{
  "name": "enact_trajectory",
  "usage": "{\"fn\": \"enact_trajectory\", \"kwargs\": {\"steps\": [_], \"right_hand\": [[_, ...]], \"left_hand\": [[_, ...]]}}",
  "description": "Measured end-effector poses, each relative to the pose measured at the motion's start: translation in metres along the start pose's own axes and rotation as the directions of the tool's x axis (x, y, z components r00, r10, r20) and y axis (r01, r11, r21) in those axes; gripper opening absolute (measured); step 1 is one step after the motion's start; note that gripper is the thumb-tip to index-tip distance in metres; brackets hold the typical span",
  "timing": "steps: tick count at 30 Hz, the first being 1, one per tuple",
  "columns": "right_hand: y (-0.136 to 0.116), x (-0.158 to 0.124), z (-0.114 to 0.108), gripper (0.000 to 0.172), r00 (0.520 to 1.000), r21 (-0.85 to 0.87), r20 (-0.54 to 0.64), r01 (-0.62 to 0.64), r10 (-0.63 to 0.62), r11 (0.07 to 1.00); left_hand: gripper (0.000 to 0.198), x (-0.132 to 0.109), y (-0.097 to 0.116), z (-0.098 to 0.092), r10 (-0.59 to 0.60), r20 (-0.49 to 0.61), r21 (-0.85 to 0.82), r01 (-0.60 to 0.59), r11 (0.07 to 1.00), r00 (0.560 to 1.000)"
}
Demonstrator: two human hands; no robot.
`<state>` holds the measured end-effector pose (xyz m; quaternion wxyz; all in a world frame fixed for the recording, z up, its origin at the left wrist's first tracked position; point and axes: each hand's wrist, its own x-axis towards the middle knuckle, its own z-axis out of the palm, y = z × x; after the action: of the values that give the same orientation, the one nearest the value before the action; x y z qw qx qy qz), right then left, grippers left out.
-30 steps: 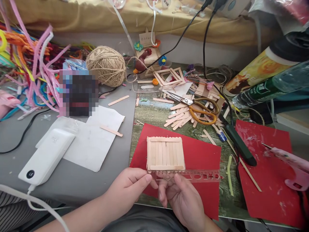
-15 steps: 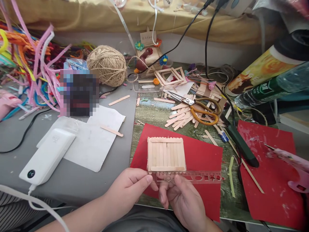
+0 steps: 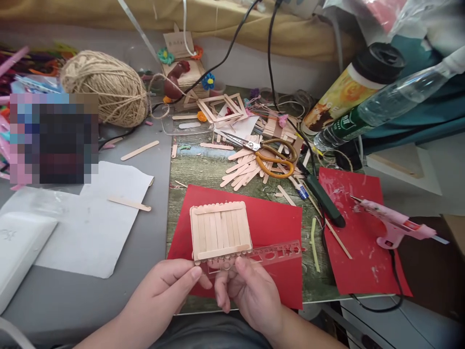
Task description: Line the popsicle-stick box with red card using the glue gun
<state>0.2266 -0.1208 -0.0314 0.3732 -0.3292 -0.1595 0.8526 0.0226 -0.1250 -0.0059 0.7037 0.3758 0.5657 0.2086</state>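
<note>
The rectangular pale wooden-stick panel point(image 3: 221, 229) lies just ahead, long axis crosswise, its near-left corner pinched in the left hand's point(image 3: 163, 286) fingers, the right hand's point(image 3: 254, 293) closed around the clear plastic ruler point(image 3: 279, 252) along its near edge

Scissors point(image 3: 250, 144) behind stick panel point(image 3: 221, 230)

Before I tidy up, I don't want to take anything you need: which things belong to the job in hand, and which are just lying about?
In hand:
- stick panel, left hand and right hand at its near edge
- ruler, along that edge

Lying about, though some may be supplies:
- glue gun
- scissors
- loose sticks
- twine ball
- bottle
</note>
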Motion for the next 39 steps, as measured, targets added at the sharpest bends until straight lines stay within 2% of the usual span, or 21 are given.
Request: {"fn": "enact_trajectory", "kwargs": {"steps": [10, 17, 28, 32, 35, 37, 38, 39], "right_hand": [[0.002, 0.001, -0.004, 0.057, 1.000, 0.004, 0.020, 0.010, -0.010, 1.000], [0.001, 0.001, -0.004, 0.058, 0.999, 0.000, 0.027, 0.018, -0.018, 1.000], [0.006, 0.002, -0.005, 0.061, 0.999, -0.057, 0.022, 0.034, -0.032, 0.998], [0.014, -0.001, -0.004, 0.062, 0.995, -0.127, -0.006, 0.093, -0.095, 0.988], [0.014, -0.015, -0.004, 0.058, 0.982, -0.207, -0.046, 0.172, -0.185, 0.963], [0.008, -0.030, -0.009, 0.054, 0.971, -0.243, -0.076, 0.203, -0.227, 0.949], [0.004, -0.038, -0.012, 0.052, 0.967, -0.251, -0.097, 0.204, -0.234, 0.946], [-0.001, -0.046, -0.017, 0.050, 0.964, -0.257, -0.125, 0.197, -0.234, 0.946]], "left_hand": [[0.063, -0.001, -0.006, -0.001, -0.033, 0.004, -0.015, 0.033, 0.999, 0.999], [0.058, 0.000, -0.012, -0.003, -0.035, 0.011, -0.024, 0.036, 0.999, 0.999], [0.060, 0.000, -0.006, -0.001, 0.000, -0.001, -0.034, 0.000, 0.999, 1.000], [0.055, -0.003, -0.007, 0.002, 0.096, -0.017, 0.019, -0.095, 0.995, 0.995], [0.055, -0.011, -0.009, 0.002, 0.212, -0.037, 0.102, -0.208, 0.973, 0.976], [0.053, -0.018, -0.009, -0.001, 0.320, -0.095, 0.167, -0.301, 0.939, 0.943], [0.050, -0.020, -0.008, -0.003, 0.390, -0.132, 0.213, -0.359, 0.909, 0.911], [0.045, -0.021, -0.004, -0.006, 0.483, -0.164, 0.277, -0.430, 0.860, 0.860]]}}
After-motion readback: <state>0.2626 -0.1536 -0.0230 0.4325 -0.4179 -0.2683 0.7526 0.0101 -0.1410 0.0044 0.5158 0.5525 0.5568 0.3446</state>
